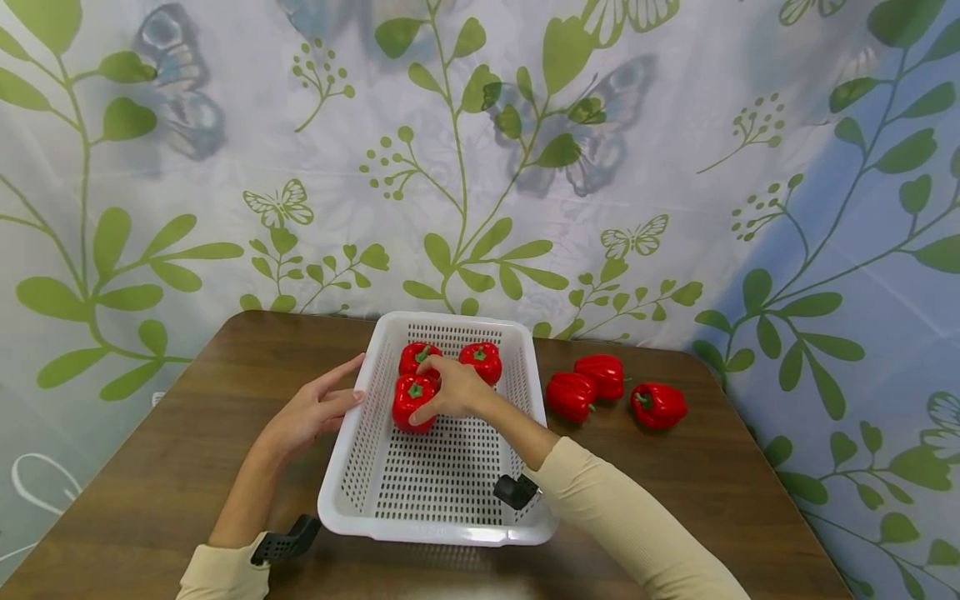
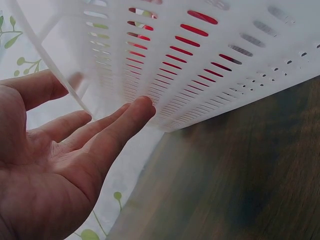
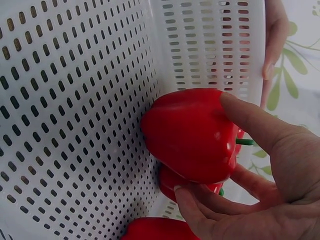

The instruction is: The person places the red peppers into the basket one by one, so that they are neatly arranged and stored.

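A white perforated basket (image 1: pixel 435 530) stands on the brown table with three red bell peppers in its far half. My right hand (image 1: pixel 461 390) reaches in from the right and holds the nearest bell pepper (image 1: pixel 412 402), thumb on one side and fingers on the other. Its green stem points toward the palm in the right wrist view. Behind it sits a second bell pepper (image 1: pixel 417 357), partly covered by the fingers; a third bell pepper (image 1: pixel 480 360) is to the right. My left hand (image 1: pixel 307 412) touches the basket's left side near the rim, fingers extended.
Right of the basket, more red bell peppers lie on the wooden table (image 1: pixel 645 483): two touching peppers (image 1: pixel 572 396) and a single pepper (image 1: pixel 658 406). A patterned curtain (image 1: pixel 465 167) with leaves and butterflies hangs behind the table's far edge.
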Tool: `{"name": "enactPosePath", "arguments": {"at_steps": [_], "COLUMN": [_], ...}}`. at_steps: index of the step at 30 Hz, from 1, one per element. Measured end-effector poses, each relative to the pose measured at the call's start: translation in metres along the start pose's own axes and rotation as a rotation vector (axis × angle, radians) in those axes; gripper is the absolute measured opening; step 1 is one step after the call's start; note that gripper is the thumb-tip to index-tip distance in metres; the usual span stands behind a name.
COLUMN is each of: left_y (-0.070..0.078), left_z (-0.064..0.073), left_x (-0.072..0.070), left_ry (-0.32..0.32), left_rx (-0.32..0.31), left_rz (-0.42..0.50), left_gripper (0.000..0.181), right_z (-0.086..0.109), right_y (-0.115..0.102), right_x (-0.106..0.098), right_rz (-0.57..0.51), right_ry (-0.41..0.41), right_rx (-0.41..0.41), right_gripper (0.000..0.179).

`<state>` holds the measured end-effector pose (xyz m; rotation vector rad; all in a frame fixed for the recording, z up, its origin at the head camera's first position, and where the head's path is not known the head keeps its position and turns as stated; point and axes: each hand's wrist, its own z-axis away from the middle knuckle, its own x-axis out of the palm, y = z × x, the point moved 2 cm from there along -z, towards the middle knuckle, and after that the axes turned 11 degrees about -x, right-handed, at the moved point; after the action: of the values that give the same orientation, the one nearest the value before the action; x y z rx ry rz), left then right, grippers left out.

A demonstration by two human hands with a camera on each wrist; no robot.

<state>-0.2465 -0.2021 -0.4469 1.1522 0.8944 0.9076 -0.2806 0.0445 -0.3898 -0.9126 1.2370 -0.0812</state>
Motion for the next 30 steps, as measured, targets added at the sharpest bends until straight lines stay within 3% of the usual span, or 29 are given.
{"name": "enactPosePath", "arguments": {"at_steps": [14, 30], "left_y": [0.0, 0.001], "left_z": [0.001, 0.0], "left_x": [0.0, 0.0], "left_ry": [-0.001, -0.005], "left_rx": [-0.008, -0.013], "left_rz": [0.007, 0.001], "left_gripper": [0.074, 0.071], "right_z": [0.006, 0.034], "right_y": [-0.004, -0.005], "right_x": [-0.012, -0.055], "right_rz": [0.036, -0.003], "right_ry": [-0.001, 0.065], "right_rx": [-0.036, -0.077], "right_gripper": [0.072, 0.065]}}
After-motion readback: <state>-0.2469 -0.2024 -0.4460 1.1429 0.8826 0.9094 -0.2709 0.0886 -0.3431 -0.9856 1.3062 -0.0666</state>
